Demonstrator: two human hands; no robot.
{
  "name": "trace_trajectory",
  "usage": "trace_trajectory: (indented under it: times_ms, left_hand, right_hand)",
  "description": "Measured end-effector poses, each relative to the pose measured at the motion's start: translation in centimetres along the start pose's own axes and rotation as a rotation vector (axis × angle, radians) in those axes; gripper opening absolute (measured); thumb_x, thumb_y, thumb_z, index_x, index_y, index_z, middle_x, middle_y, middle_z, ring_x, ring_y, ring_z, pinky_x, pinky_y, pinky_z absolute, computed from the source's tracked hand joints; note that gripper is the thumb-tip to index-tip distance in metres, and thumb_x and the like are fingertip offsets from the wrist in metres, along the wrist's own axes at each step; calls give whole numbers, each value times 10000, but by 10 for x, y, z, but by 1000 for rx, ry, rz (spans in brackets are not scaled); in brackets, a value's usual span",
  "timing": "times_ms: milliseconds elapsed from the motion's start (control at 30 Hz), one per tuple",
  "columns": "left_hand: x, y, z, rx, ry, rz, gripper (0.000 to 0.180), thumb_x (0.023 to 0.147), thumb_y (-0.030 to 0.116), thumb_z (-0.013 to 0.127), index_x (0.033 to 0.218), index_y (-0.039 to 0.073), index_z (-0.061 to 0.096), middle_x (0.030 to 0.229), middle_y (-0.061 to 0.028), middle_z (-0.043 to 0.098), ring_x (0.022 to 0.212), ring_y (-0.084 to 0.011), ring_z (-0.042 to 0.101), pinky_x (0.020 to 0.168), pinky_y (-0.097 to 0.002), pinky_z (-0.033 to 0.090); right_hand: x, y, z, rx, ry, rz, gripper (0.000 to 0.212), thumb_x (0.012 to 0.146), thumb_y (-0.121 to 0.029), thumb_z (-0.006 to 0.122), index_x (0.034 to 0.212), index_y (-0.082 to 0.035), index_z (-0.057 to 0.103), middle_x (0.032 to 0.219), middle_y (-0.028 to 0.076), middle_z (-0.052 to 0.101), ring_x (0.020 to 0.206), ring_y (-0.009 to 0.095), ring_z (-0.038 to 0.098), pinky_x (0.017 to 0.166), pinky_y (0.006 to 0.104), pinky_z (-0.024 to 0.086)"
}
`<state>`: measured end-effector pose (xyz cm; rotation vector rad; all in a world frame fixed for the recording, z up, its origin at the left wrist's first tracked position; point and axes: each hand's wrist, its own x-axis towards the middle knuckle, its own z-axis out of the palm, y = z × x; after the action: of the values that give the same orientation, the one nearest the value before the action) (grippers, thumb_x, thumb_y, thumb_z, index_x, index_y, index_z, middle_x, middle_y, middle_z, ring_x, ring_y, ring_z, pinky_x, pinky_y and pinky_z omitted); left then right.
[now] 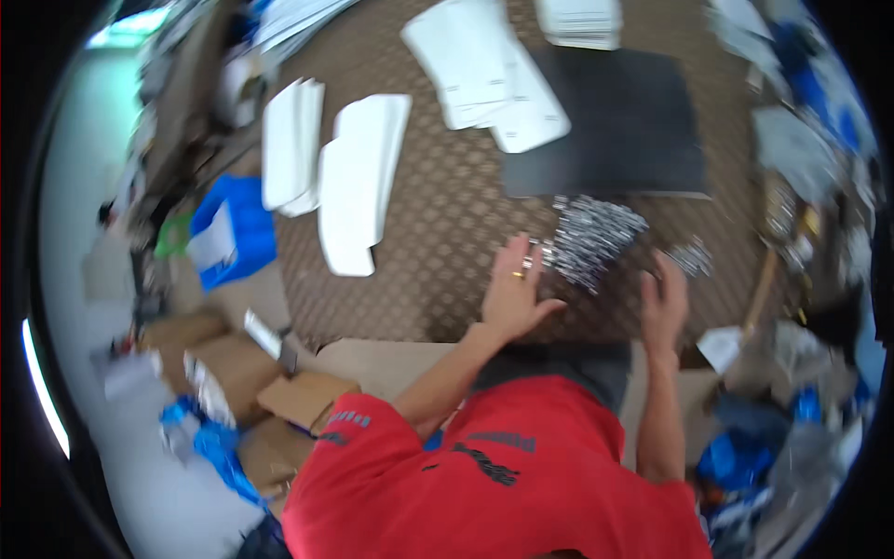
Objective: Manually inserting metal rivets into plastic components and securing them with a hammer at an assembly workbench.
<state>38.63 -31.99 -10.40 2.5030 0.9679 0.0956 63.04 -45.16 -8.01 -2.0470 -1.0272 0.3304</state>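
Note:
A heap of small shiny metal pieces lies on the brown patterned tabletop; blur hides their exact kind. My left hand rests at the heap's left edge, fingers stretched forward and thumb spread, with a ring on one finger. A few metal pieces lie right by its fingertips. To the right of the heap is my right hand, fingers slightly bent and apart, with nothing visible in it. Just beyond its fingertips sits a smaller cluster of metal pieces.
Behind the heap lies a dark flat sheet, partly under white cards. More white card stacks lie at the left. A blue bin stands off the table's left side, above cardboard boxes. Bags and clutter crowd the right.

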Motion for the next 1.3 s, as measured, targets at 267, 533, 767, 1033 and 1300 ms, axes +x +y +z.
trace_trajectory:
  times_ms: [267,533,767,1033,1300]
  left_hand:
    - [-19,23,10,-209,252,-7,870,876,358,767,1512,-59,345,1607,-273,303,1477,-453,317,1217,-545,259]
    - [-25,-7,2,-8,742,-92,700,892,271,714,1458,-28,431,1537,-274,400,1417,-458,394,1181,-540,317]
    - [-88,-197,-40,373,810,-700,600,942,336,641,1381,-45,494,1435,-300,498,1355,-468,451,1104,-560,383]
    - [-143,-204,-80,-123,1172,-511,228,967,241,666,951,18,713,850,-147,712,732,-206,642,690,-385,503]
    - [-327,-178,-176,-788,1344,-305,380,1059,251,546,1323,-17,598,1264,-143,651,1139,-228,640,980,-360,523]
  right_hand:
    - [-22,95,-47,-272,145,-149,393,935,-96,726,1316,-49,645,1234,167,599,1164,323,585,978,379,472]
    - [3,103,-64,-409,237,-197,293,983,-168,672,1248,-43,668,1163,145,615,1067,312,603,918,386,478]
    - [2,110,-44,-374,337,-313,195,983,-163,648,1104,-27,718,999,167,690,972,343,671,878,381,511]
    - [2,145,-44,-107,452,-182,166,1002,-163,599,1025,-23,687,900,170,710,826,325,676,783,393,524]
    - [28,131,-29,275,443,14,160,1029,-153,577,1020,-12,652,828,62,714,696,100,623,675,271,505]
